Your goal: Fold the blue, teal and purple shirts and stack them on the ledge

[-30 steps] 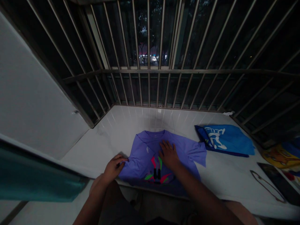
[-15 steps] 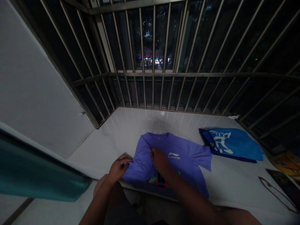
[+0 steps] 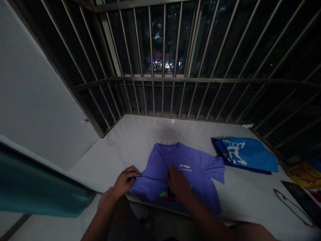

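Note:
A purple T-shirt (image 3: 198, 159) with white lettering and a coloured print lies front side up on the white ledge, its neckline toward the window. My left hand (image 3: 124, 180) pinches the shirt's left edge, near the folded-in sleeve. Over the chest, my right hand (image 3: 175, 179) has its fingers closed on the shirt fabric, beside the white lettering. My right forearm covers part of the lower print. The sleeve on the right side lies spread and wrinkled.
Blue folded clothes (image 3: 248, 154) lie to the right on the ledge (image 3: 140, 134). Farther right are a yellow printed item (image 3: 304, 174), a dark flat object (image 3: 302, 201) and a thin cord loop (image 3: 292, 207). Metal bars (image 3: 173, 80) close off the window. A teal curtain (image 3: 45, 184) hangs at left.
My right hand has moved right and toward me, drawing the left side of the shirt inward and flatter. My left hand stays at the edge. The view has shifted slightly.

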Tool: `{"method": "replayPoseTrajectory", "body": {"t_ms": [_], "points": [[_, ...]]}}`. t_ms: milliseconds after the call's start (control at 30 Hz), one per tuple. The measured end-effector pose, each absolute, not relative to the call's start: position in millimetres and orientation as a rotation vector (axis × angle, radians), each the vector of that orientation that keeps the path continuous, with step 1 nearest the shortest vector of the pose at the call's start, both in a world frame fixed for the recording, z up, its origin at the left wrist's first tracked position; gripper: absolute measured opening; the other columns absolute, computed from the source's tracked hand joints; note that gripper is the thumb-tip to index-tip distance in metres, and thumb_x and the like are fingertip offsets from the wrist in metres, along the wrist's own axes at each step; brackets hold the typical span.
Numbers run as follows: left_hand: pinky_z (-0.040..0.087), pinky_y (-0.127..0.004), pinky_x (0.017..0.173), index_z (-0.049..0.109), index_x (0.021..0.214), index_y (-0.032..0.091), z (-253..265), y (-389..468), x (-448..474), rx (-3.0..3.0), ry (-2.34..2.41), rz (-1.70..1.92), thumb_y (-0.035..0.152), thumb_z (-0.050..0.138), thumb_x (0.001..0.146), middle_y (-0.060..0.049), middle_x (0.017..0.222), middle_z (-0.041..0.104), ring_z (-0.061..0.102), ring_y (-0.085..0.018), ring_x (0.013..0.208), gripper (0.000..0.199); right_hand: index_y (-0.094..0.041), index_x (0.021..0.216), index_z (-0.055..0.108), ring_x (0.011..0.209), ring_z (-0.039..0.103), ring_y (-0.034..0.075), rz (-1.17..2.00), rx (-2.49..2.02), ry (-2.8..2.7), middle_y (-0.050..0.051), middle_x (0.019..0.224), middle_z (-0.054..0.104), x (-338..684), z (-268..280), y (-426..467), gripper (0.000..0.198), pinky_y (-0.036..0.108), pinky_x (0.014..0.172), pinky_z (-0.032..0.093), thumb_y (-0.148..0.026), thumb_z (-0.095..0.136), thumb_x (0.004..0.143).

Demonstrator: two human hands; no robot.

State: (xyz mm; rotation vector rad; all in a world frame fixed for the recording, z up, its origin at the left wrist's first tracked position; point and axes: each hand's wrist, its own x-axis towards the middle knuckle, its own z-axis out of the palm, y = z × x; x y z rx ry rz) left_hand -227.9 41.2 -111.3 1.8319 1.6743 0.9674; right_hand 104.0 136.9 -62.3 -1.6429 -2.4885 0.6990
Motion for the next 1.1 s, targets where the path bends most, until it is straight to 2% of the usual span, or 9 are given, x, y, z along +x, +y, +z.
{"method": "replayPoseTrajectory", "body": {"t_ms": [100, 233, 300, 433, 567, 733, 900, 1000, 1100], "points": [[0.063, -0.038, 0.093, 0.088, 0.101, 0.027, -104, 51, -227, 1.81, 1.677, 1.004, 0.026, 0.057, 0.097, -0.008, 0.101, 0.081, 0.078, -0.025, 0.1, 0.031, -0.015, 0.137, 0.069, 0.131, 0.068, 0.033, 0.478, -1.533, -2.543, 0.02, 0.14, 0.074, 97, -65, 158, 0.036, 0.042, 0.111, 0.05, -0.033, 0.05, 0.112], [0.062, -0.047, 0.107, 0.083, 0.117, 0.024, -103, 95, -201, 1.889, 1.887, 1.133, 0.038, 0.051, 0.109, -0.011, 0.119, 0.083, 0.077, -0.028, 0.115, 0.036, -0.023, 0.169, 0.049, 0.167, 0.033, 0.036, 0.401, -1.336, -2.651, 0.011, 0.181, 0.038, 80, -79, 200, 0.057, 0.059, 0.136, 0.024, -0.036, 0.045, 0.114], [0.056, -0.051, 0.119, 0.078, 0.132, 0.023, -107, 123, -177, 2.014, 1.947, 1.099, 0.04, 0.049, 0.111, -0.013, 0.138, 0.079, 0.073, -0.03, 0.132, 0.04, -0.029, 0.176, 0.038, 0.171, 0.023, 0.036, 0.431, -1.291, -2.69, 0.005, 0.186, 0.026, 70, -88, 220, 0.062, 0.065, 0.138, 0.014, -0.044, 0.041, 0.116], [0.044, -0.06, 0.13, 0.064, 0.155, 0.019, -121, 169, -139, 2.205, 2.014, 0.767, 0.043, 0.05, 0.111, -0.017, 0.165, 0.062, 0.058, -0.034, 0.154, 0.052, -0.031, 0.177, 0.034, 0.173, 0.017, 0.036, 0.461, -1.323, -2.691, 0.004, 0.187, 0.021, 57, -99, 253, 0.068, 0.069, 0.137, 0.006, -0.061, 0.035, 0.116], [0.03, -0.068, 0.136, 0.052, 0.167, 0.024, -134, 197, -139, 2.187, 2.1, 0.52, 0.048, 0.049, 0.112, -0.015, 0.175, 0.048, 0.047, -0.036, 0.162, 0.06, -0.029, 0.179, 0.028, 0.174, 0.014, 0.035, 0.465, -1.3, -2.715, 0.004, 0.187, 0.018, 51, -102, 281, 0.076, 0.067, 0.138, 0.003, -0.066, 0.034, 0.113], [0.017, -0.071, 0.138, 0.047, 0.17, 0.03, -129, 224, -163, 2.095, 2.044, 0.525, 0.055, 0.049, 0.111, -0.012, 0.179, 0.042, 0.04, -0.035, 0.166, 0.064, -0.025, 0.18, 0.024, 0.174, 0.011, 0.033, 0.47, -1.265, -2.748, 0.005, 0.187, 0.016, 42, -100, 306, 0.081, 0.063, 0.139, 0.002, -0.069, 0.031, 0.112], [0.037, -0.056, 0.135, 0.052, 0.166, 0.025, -120, 197, -212, 1.861, 1.9, 0.919, 0.051, 0.036, 0.115, -0.012, 0.17, 0.057, 0.053, -0.028, 0.158, 0.059, -0.025, 0.181, 0.023, 0.175, 0.011, 0.033, 0.452, -1.25, -2.77, 0.006, 0.187, 0.016, 39, -102, 312, 0.082, 0.063, 0.139, 0.002, -0.07, 0.025, 0.112], [0.051, -0.051, 0.125, 0.069, 0.149, 0.027, -121, 144, -250, 1.878, 1.866, 1.027, 0.047, 0.047, 0.112, -0.011, 0.151, 0.073, 0.067, -0.028, 0.142, 0.047, -0.025, 0.181, 0.023, 0.175, 0.01, 0.033, 0.459, -1.255, -2.776, 0.006, 0.188, 0.016, 39, -106, 313, 0.082, 0.063, 0.139, 0.002, -0.07, 0.024, 0.113], [0.054, -0.051, 0.12, 0.076, 0.14, 0.03, -123, 94, -270, 1.992, 1.819, 0.967, 0.04, 0.062, 0.105, -0.009, 0.141, 0.078, 0.07, -0.029, 0.135, 0.039, -0.024, 0.181, 0.023, 0.174, 0.01, 0.033, 0.462, -1.261, -2.779, 0.007, 0.188, 0.016, 39, -104, 313, 0.081, 0.063, 0.138, 0.002, -0.069, 0.026, 0.113]]}}
